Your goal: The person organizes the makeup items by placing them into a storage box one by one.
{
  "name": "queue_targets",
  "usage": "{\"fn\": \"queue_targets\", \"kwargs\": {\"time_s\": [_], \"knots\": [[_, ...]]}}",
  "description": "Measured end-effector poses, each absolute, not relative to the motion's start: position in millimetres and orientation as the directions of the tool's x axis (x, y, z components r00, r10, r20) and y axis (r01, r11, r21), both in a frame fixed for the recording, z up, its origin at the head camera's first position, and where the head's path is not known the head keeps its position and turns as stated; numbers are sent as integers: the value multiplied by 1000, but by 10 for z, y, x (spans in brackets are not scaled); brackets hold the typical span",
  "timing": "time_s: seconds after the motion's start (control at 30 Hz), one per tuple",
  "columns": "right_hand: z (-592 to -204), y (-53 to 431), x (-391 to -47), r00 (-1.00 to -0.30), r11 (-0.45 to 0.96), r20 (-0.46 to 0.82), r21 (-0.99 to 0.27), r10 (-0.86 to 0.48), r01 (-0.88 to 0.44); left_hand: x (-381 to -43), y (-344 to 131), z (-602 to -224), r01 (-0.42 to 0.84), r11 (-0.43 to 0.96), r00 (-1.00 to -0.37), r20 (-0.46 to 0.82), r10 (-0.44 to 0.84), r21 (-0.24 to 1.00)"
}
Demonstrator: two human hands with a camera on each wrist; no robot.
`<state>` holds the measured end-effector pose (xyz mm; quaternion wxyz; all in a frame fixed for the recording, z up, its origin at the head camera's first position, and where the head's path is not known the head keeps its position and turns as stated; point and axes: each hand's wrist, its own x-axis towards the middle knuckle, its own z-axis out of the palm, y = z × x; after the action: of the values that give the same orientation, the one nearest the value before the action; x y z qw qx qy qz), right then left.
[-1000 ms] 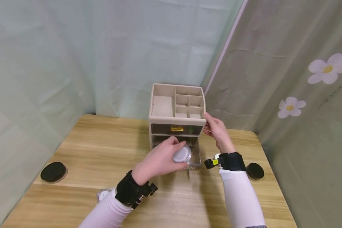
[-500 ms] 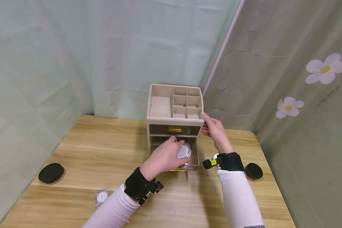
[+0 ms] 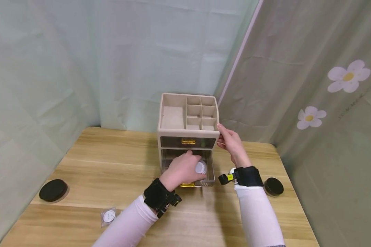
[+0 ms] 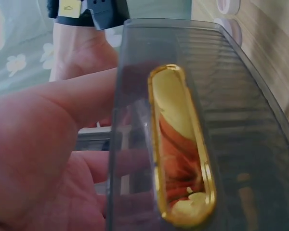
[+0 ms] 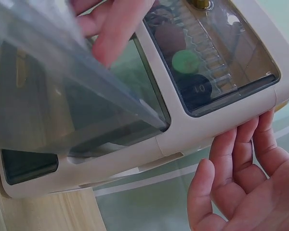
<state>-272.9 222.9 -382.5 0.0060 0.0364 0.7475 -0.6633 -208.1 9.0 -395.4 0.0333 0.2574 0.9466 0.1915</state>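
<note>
A beige desktop organizer (image 3: 173, 116) stands on the wooden table, its lower see-through drawer (image 4: 245, 120) pulled out. My left hand (image 3: 180, 170) reaches down into this drawer, thumb and fingers round a small round clear case (image 3: 200, 167) with a white face. In the left wrist view the drawer front and its gold handle (image 4: 180, 144) cover much of the fingers. Fingertips of my right hand (image 3: 233, 142) rest against the organizer's right side, near its top front corner. The upper drawer (image 5: 216, 57) is closed, with several round items inside, one green.
A black-lidded jar (image 3: 53, 190) stands at the table's left edge, another black-lidded jar (image 3: 273, 186) at the right. A small clear packet (image 3: 109, 216) with a white disc lies beside the left sleeve. Curtains (image 3: 136, 61) hang behind the table.
My left hand has moved right and lower into the open drawer with the round case. My right hand stays at the organizer's side. The head view has shifted slightly.
</note>
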Motion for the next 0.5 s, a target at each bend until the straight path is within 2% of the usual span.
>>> {"fn": "queue_targets", "kwargs": {"time_s": [0.5], "knots": [[-3808, 2215, -2742, -995, 106, -80, -991, 67, 87, -2210, 192, -4016, 518, 798, -844, 28, 536, 308]]}}
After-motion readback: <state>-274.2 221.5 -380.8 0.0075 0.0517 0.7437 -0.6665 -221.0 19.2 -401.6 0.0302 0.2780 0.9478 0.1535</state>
